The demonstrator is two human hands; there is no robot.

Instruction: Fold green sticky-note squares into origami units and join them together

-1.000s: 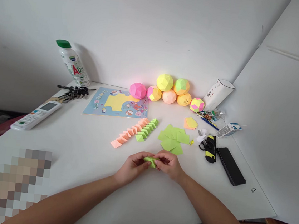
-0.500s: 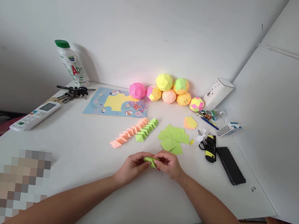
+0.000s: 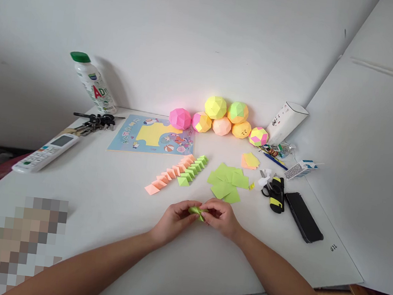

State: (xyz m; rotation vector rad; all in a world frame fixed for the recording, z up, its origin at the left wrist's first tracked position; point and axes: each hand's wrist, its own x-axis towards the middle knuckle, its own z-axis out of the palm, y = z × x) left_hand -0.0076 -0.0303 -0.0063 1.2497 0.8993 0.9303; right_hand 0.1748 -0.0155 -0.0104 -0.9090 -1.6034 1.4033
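Between my two hands is a small piece of folded green paper [image 3: 196, 211], partly covered by fingers. My left hand [image 3: 176, 217] pinches its left side, thumb below and fingers above. My right hand [image 3: 222, 218] grips the right side with thumb and fingertips close together. Just beyond the hands lie loose green paper squares [image 3: 226, 181] in an overlapping pile. To the left of that pile stretch a row of folded green paper pieces [image 3: 193, 170] and a longer row of folded salmon paper pieces [image 3: 169, 174].
Several faceted paper balls [image 3: 216, 107] are stacked against the wall. On the right are scissors and a black-and-yellow cutter [image 3: 277, 194], a black phone [image 3: 304, 217] and a small box [image 3: 302, 170]. A remote control [image 3: 46, 153], keys [image 3: 94, 124] and a bottle [image 3: 93, 83] stand left.
Both hands stay in nearly the same place on the green paper. My right fingers have shifted very slightly over its edge.
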